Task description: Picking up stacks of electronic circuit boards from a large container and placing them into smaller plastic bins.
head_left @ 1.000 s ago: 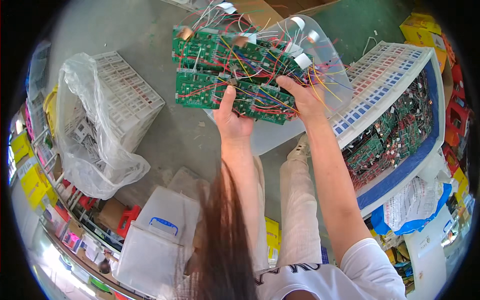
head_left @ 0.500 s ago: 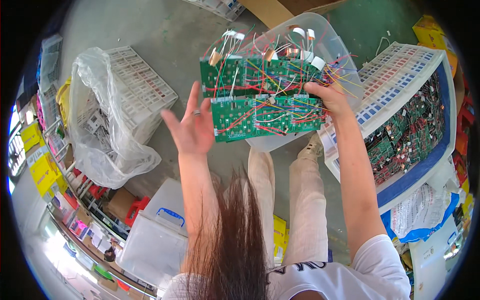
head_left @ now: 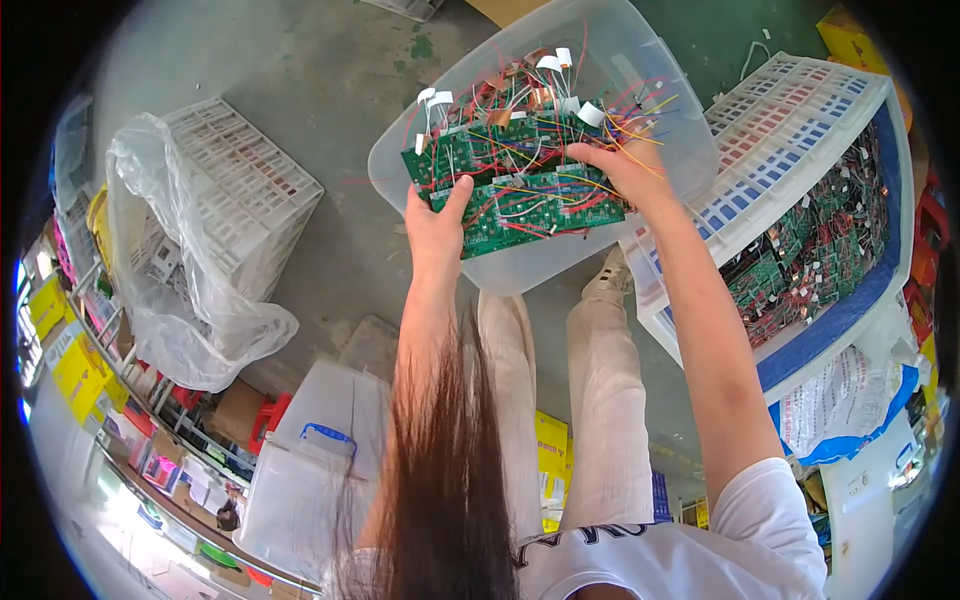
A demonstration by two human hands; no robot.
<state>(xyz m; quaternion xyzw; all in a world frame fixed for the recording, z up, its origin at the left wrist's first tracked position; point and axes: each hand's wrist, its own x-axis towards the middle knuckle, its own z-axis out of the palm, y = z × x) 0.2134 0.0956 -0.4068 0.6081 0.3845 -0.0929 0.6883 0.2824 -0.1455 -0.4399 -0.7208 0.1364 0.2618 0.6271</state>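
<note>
Between my two hands is a stack of green circuit boards (head_left: 540,208) with red, yellow, white and blue wires and white connectors trailing off the far side. At the stack's left end my left hand (head_left: 437,215) is closed, thumb on top and fingers beneath. My right hand (head_left: 625,172) grips the right end, its thumb across the upper face and its fingers partly hidden by wires. Under and behind the boards is a clear plastic bin (head_left: 640,50); more wired pieces with copper-coloured parts show beyond the stack, over the bin.
On the right a white slatted crate (head_left: 790,130) holds many wired circuit boards (head_left: 825,250). To the left stands a white crate (head_left: 250,170) partly covered by a clear plastic bag (head_left: 150,200). A lidded clear box (head_left: 310,470) with a blue handle is near my left side.
My left hand has gone from spread fingers beside the stack to gripping its left end. The boards have shifted slightly left, and the bin now shows on both sides of them.
</note>
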